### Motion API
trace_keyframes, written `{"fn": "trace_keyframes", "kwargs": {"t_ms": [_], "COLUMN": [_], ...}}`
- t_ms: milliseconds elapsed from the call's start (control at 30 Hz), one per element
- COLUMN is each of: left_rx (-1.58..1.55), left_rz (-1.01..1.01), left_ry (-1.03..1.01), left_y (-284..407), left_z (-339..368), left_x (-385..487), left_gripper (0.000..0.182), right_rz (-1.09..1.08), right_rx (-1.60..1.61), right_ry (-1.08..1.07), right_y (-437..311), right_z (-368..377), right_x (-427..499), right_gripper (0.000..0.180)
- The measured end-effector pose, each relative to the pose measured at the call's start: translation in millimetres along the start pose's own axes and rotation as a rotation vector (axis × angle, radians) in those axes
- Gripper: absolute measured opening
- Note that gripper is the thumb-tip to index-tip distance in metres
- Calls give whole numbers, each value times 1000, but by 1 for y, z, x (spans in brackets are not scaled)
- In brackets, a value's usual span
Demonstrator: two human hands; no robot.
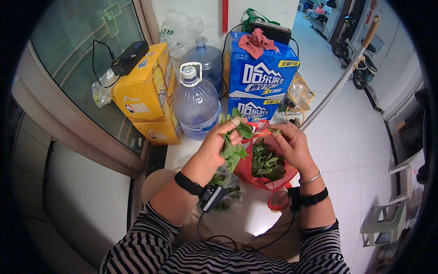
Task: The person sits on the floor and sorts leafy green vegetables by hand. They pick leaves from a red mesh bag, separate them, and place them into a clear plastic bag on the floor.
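A bunch of leafy greens (pixel 233 156) is in my left hand (pixel 219 140), its leaves hanging below the palm. My right hand (pixel 291 144) pinches a thin green stem (pixel 262 133) that stretches across from the left hand. Under both hands stands a red bag (pixel 244 171) with its mouth open. Loose green leaves and stems (pixel 268 161) fill the part of it that shows. Nearer my lap, partly behind my left forearm, lies a clear plastic bag (pixel 236 195) with more greens in it.
Stacked blue cartons (pixel 263 75) stand ahead, a red cloth (pixel 256 42) on top. Left of them are a large water bottle (pixel 195 106), a blue water barrel (pixel 205 54) and yellow cartons (pixel 137 99). A long pole (pixel 337 87) leans at right, beyond a plastic stool (pixel 383 224). Cables run from both wrist straps.
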State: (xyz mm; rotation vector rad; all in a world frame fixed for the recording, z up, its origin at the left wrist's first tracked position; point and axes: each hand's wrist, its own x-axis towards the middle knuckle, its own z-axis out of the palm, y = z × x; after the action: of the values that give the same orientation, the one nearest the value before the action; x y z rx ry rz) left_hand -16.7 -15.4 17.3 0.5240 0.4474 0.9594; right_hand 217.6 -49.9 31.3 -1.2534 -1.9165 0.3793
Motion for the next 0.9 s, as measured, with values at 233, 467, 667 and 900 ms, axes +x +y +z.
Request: {"fn": "trace_keyframes", "kwargs": {"t_ms": [233,467,667,900], "left_rx": [115,152,247,225], "left_rz": [94,15,-16,60], "left_ry": [61,42,62,115], "left_y": [-5,-16,-14,-9], "left_z": [7,13,9,2], "left_x": [-3,-4,-5,0], "left_gripper": [13,16,31,24], "right_rz": [249,455,464,510], "right_rx": [369,804,891,765], "right_ry": [-188,-362,-265,-285], "right_y": [-8,-23,-15,-18], "right_z": [11,30,27,17], "right_x": [-6,-4,-5,-2], "right_gripper": [36,19,15,16]}}
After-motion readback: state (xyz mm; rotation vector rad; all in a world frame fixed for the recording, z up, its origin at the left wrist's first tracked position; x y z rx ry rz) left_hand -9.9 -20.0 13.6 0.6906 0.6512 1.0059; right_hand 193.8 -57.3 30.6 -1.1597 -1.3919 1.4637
